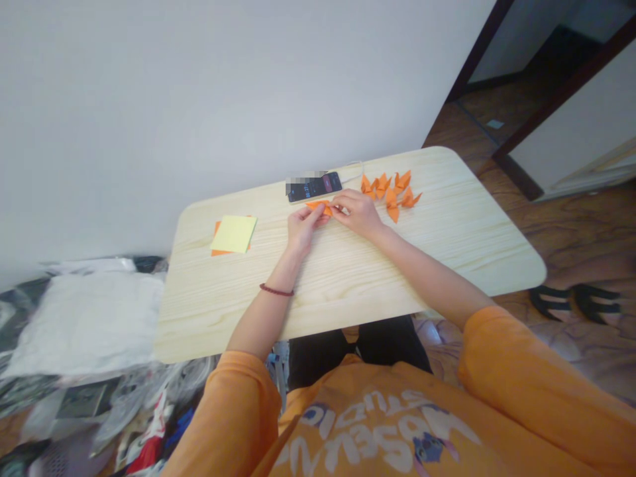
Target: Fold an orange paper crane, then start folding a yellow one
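A small folded piece of orange paper (318, 208) is pinched between my left hand (301, 228) and my right hand (356, 213), just in front of a black smartphone (314, 187). The fingertips of both hands cover part of the paper, so its exact shape is hidden. To the right of my right hand stand several orange origami cranes (390, 190). Left of my left hand lies a pale yellow square of paper (233, 234) on top of orange paper sheets (215, 234). A dark red bead bracelet (276, 289) circles my left wrist.
All of this rests on a light wood-grain table (447, 225) with rounded corners, set against a white wall (199, 112). A white cable (354, 171) leads from the phone. A white cushion (84, 324) and plastic bags (134, 404) lie lower left; a wooden floor (561, 225) spreads right.
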A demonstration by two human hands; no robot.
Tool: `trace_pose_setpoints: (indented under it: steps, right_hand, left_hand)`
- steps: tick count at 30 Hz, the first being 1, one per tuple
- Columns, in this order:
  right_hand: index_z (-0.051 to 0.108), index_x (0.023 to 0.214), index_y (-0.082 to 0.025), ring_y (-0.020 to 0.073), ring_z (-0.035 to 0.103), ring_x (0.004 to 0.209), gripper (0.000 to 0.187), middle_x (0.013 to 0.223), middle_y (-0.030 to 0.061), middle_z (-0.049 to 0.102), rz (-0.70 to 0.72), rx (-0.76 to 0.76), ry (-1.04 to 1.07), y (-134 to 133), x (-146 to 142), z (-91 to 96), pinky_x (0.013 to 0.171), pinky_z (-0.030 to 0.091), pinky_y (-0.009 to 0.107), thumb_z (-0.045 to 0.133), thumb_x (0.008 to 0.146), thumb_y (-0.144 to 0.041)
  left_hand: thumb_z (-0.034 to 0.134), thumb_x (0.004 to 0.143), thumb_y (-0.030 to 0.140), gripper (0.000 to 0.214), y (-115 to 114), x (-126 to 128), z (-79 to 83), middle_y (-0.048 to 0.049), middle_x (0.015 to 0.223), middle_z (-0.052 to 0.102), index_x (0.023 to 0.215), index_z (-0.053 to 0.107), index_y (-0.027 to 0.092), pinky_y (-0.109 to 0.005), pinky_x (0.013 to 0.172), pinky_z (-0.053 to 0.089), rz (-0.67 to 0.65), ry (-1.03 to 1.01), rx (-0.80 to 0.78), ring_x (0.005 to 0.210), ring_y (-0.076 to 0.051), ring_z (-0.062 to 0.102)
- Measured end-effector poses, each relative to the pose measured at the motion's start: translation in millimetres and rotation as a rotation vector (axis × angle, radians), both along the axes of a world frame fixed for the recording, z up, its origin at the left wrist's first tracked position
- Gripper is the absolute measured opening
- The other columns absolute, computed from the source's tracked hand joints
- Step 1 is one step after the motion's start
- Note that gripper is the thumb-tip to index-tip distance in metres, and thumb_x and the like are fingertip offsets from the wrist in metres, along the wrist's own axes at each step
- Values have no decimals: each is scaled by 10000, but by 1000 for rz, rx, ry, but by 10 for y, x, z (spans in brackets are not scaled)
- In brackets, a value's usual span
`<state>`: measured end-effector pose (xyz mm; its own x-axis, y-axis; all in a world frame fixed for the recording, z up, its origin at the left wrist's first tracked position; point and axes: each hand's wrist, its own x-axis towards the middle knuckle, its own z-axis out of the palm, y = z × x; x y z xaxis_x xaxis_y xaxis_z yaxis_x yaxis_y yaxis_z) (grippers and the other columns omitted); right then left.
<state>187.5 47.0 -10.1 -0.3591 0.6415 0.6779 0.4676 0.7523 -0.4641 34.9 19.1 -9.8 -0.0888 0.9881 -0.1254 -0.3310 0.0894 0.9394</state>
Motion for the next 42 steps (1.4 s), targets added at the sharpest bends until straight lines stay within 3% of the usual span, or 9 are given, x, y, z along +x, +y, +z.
trace_pose_setpoints:
  steps: [11, 31, 42]
  right_hand:
    - [606, 723, -209, 203, 559, 816, 243, 777, 67, 609, 27, 41, -90, 14, -9, -18, 742, 461, 353, 463, 916, -244]
    - [654, 771, -189, 185, 561, 811, 292, 800, 72, 636, 47, 194, -221, 56, 33, -32, 735, 461, 327, 437, 953, -255]
    - [678, 794, -171, 178, 587, 798, 285, 822, 76, 674, 46, 227, -235, 49, 28, -7, 724, 470, 316, 450, 951, -239]
  left_hand:
    - [803, 669, 311, 196, 13, 2, -2, -11, 711, 711, 738, 719, 147, -261, 719, 543, 24, 17, -34, 633, -104, 653]
    - [823, 636, 332, 243, 20, -2, 15, -23, 690, 704, 720, 712, 133, -268, 716, 549, -2, 6, -51, 614, -105, 645]
    - [681, 754, 132, 74, -3, 53, 58, 1, 630, 692, 682, 698, 128, -231, 638, 533, 98, 34, -78, 553, -95, 628]
